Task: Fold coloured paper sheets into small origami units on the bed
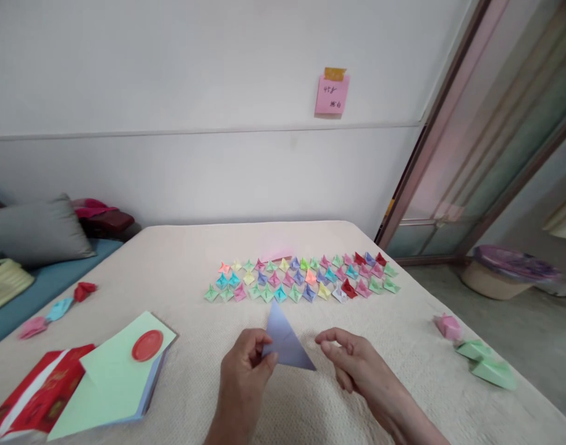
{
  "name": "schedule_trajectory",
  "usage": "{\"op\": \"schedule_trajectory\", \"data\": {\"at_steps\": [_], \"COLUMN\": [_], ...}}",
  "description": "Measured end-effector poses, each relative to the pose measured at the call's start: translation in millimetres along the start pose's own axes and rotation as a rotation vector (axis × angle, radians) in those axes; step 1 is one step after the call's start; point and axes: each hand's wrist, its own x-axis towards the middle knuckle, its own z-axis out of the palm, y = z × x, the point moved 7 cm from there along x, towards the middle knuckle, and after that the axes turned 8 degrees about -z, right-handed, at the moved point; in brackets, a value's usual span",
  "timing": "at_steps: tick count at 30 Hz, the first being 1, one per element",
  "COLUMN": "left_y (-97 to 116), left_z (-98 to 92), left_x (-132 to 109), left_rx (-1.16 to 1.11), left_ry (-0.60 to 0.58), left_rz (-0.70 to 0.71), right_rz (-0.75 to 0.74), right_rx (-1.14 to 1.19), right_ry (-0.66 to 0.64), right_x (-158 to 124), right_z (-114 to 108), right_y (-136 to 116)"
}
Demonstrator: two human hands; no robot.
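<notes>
A folded triangle of lavender origami paper [285, 340] is pinched between the thumb and fingers of my left hand [246, 364], one point up and another toward the right. My right hand [357, 364] is just right of the paper's lower right corner, apart from it. Its fingers are loosely bent, with thumb and index tips close but holding nothing that I can see. Beyond both hands, several small folded paper pieces [293, 279] in many colours stand in three rows on the cream table cover [209, 346].
At the left, a red plastic disc [147, 345] lies on a stack of pale green paper [118, 377], beside a red packet [42, 389]. Folded shapes, including a blue one [59, 309] and a green one [494, 372], lie near the side edges. A pink note [332, 96] is on the wall.
</notes>
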Motion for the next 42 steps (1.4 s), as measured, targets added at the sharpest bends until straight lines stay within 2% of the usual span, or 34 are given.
{"op": "schedule_trajectory", "data": {"at_steps": [3,5,8,11,13,16,18,20,21,23,24,26,28,30,32,38,42], "left_y": [2,15,40,55,61,63,61,57,54,38,26,1,-13,-19,-22,-26,-18], "left_z": [2.2,4.2,11.8,20.2,27.2,34.4,33.6,24.8,17.7,5.7,4.8,15.4,33.0,45.7,50.6,37.2,25.4], "left_x": [-8,-16,-37,-58,-68,-73,-70,-59,-50,-28,-18,-9,-12,-16,-17,-10,-4], "left_rx": [0.138,0.309,0.538,0.704,0.778,0.807,0.773,0.67,0.588,0.391,0.289,0.104,-0.039,-0.115,-0.127,-0.113,-0.098], "left_ry": [0.053,0.107,0.175,0.23,0.217,0.165,0.157,0.171,0.178,0.12,0.044,-0.17,-0.377,-0.486,-0.494,-0.316,-0.197], "left_rz": [0.051,0.257,0.713,1.084,1.253,1.338,1.285,1.107,0.962,0.563,0.342,-0.055,-0.269,-0.313,-0.299,-0.334,-0.277], "right_rz": [0.018,0.026,-0.001,-0.021,0.0,0.012,-0.007,-0.026,-0.031,-0.037,-0.039,-0.043,-0.045,-0.051,-0.058,-0.077,-0.267], "right_rx": [0.131,0.256,0.427,0.455,0.431,0.413,0.383,0.337,0.318,0.289,0.276,0.26,0.246,0.231,0.198,0.11,-0.18], "right_ry": [-0.06,-0.122,-0.19,-0.158,-0.136,-0.111,-0.053,-0.004,0.004,0.0,-0.005,-0.021,-0.049,-0.079,-0.102,-0.092,0.041], "right_x": [-2,-5,-10,-10,-9,-6,-4,-2,-2,-1,-1,-1,0,1,2,2,-5], "right_z": [4,12,23,23,23,22,17,10,8,6,5,7,11,15,17,13,4], "right_y": [0,-1,-5,-4,1,7,8,8,7,5,4,4,5,8,11,2,-18]}}
